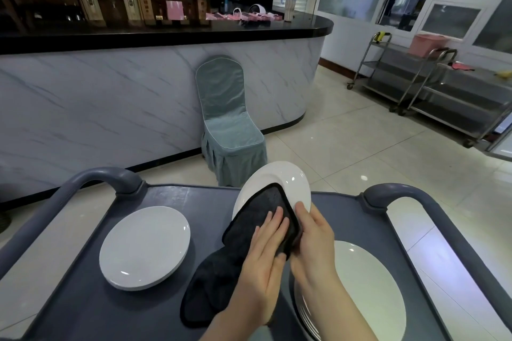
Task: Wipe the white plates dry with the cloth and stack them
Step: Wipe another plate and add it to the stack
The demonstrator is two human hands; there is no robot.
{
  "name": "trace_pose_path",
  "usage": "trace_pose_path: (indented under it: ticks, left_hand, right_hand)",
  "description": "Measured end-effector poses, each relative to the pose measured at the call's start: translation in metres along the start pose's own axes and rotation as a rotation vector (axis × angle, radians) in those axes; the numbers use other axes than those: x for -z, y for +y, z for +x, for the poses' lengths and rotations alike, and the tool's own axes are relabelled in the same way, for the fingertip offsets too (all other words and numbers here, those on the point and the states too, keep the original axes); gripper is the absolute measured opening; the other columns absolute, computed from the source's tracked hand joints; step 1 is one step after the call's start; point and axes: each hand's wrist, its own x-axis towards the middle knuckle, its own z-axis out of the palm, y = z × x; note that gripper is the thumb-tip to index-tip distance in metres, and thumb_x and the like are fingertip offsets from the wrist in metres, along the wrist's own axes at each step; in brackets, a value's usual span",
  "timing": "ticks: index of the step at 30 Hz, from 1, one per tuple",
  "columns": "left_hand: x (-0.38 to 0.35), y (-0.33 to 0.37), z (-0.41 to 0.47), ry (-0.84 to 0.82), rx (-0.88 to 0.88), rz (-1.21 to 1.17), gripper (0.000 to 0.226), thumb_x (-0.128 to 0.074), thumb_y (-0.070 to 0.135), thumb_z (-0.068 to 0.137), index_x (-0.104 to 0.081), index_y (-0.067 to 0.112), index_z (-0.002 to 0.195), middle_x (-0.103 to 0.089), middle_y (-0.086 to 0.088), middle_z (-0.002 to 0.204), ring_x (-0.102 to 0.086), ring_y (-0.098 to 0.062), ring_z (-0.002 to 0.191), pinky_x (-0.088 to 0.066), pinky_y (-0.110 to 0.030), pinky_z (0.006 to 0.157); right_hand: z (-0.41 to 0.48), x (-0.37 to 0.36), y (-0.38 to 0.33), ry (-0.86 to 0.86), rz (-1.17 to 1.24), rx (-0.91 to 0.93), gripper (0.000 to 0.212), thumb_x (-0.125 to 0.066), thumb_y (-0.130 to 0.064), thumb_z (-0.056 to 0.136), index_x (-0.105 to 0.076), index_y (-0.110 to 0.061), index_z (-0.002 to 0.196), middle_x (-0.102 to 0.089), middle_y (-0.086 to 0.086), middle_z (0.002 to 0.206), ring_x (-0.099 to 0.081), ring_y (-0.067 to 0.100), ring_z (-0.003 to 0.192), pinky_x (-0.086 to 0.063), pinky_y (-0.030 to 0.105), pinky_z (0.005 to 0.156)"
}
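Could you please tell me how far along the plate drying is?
Probably done: the short stack at left. In hand: the left hand presses the cloth on a tilted plate the right hand grips. Left: likely the right stack, though wetness doesn't show.

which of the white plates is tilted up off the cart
The middle plate, held tilted with the dark cloth pressed against it; the left stack and the right stack lie flat on the cart.

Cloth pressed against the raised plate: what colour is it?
The cloth is plain black; the head view shows it.
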Motion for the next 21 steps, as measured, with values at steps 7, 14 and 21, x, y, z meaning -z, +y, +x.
trace_pose_path:
  ticks: [7, 14, 21]
  left_hand:
    - [-0.004, -0.022, -0.017, 0.043, 0.031, 0.134, 0.062, -0.041, -0.003, 0.093, -0.026, 0.014, 0.150, -0.008, 0.022, 0.162, -0.005, -0.012, 0.152, -0.007, -0.039, 0.122]
    - [0.006, -0.007, 0.021, -0.054, -0.046, 0.033, 0.054, -0.033, 0.012, 0.102, -0.026, 0.021, 0.154, -0.017, 0.009, 0.164, -0.012, -0.016, 0.152, -0.008, -0.032, 0.122]
    - [0.026, -0.019, 0.061, -0.126, 0.025, -0.079, 0.052, -0.035, 0.016, 0.104, -0.028, 0.031, 0.154, -0.020, 0.017, 0.162, -0.009, -0.008, 0.151, -0.011, -0.024, 0.121]
  right_hand:
    - [0.007, -0.001, -0.012, 0.014, 0.025, 0.073, 0.020, -0.054, -0.011, 0.100, -0.073, -0.009, 0.106, -0.076, 0.011, 0.105, -0.072, 0.023, 0.095, -0.056, 0.037, 0.083]
    - [-0.003, 0.004, 0.007, -0.079, -0.128, 0.113, 0.026, -0.052, -0.014, 0.102, -0.078, -0.017, 0.101, -0.076, 0.010, 0.107, -0.070, 0.025, 0.107, -0.052, 0.038, 0.093]
    - [-0.012, 0.011, 0.017, -0.154, -0.351, 0.193, 0.033, -0.052, -0.008, 0.101, -0.077, -0.029, 0.106, -0.077, -0.003, 0.105, -0.072, 0.013, 0.102, -0.056, 0.023, 0.080]
